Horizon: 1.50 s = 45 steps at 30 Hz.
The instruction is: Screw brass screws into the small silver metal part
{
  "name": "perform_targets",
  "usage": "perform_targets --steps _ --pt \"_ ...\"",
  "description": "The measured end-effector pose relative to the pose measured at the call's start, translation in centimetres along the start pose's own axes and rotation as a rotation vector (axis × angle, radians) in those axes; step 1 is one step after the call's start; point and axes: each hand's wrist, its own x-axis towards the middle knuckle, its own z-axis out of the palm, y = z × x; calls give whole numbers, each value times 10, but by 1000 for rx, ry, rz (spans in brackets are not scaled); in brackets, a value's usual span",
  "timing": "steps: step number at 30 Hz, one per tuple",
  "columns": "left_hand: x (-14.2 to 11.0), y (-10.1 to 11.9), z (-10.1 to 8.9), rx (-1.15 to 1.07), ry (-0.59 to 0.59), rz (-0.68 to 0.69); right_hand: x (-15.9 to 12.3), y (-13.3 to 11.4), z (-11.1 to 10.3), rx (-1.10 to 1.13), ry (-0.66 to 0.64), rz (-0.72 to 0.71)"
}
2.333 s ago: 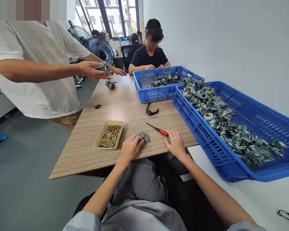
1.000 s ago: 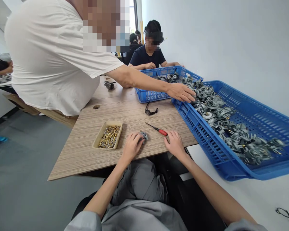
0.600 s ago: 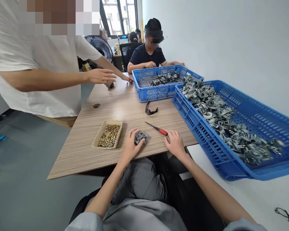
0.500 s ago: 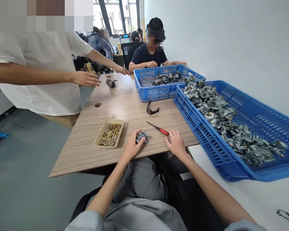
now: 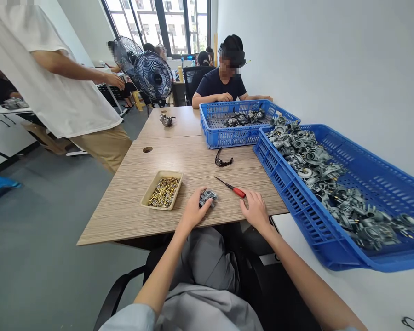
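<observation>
My left hand [image 5: 193, 209] is closed around a grey metal carburetor body [image 5: 207, 198] near the table's front edge. To the right, my right hand [image 5: 255, 209] lies flat on the tabletop with its fingers stretched out and nothing in them. Just beyond its fingertips is a screwdriver [image 5: 237, 191] with a red handle, its dark shaft pointing away to the left. A cream plastic tray [image 5: 145, 202] full of small brass-coloured parts [image 5: 164, 192] stands left of my left hand.
A large blue crate [image 5: 296, 209] heaped with carburetor bodies [image 5: 312, 156] stands on the right. Behind it is a second blue crate [image 5: 224, 138] with darker assemblies. A wristwatch [image 5: 223, 162] lies mid-table; a metal assembly [image 5: 166, 120] sits farther back. A co-worker [image 5: 224, 85] sits opposite.
The standing person in the white shirt has moved left, drawing their hands away from the table. My view has shifted slightly; my hands stay where they were.
</observation>
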Motion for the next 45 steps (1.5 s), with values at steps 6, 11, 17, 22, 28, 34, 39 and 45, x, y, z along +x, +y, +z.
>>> perform_targets --steps 6,11,17,22,28,34,39,45 --pt "1 -1 1 -1 -3 5 0 2 2 1 15 -9" --pt "1 -2 1 4 2 14 0 1 1 8 6 -11" --pt "1 -2 0 8 4 13 1 1 0 8 3 -8" --pt "1 -2 1 -2 6 22 1 0 0 7 2 -6" --pt "0 -3 2 -2 10 13 0 0 -1 -5 4 -5" --pt "1 -2 1 0 11 23 0 0 -1 -13 7 -8" --pt "1 -1 1 1 7 27 0 -1 -1 -6 6 -1" --pt "1 -1 0 0 7 23 1 -1 -1 18 4 1"
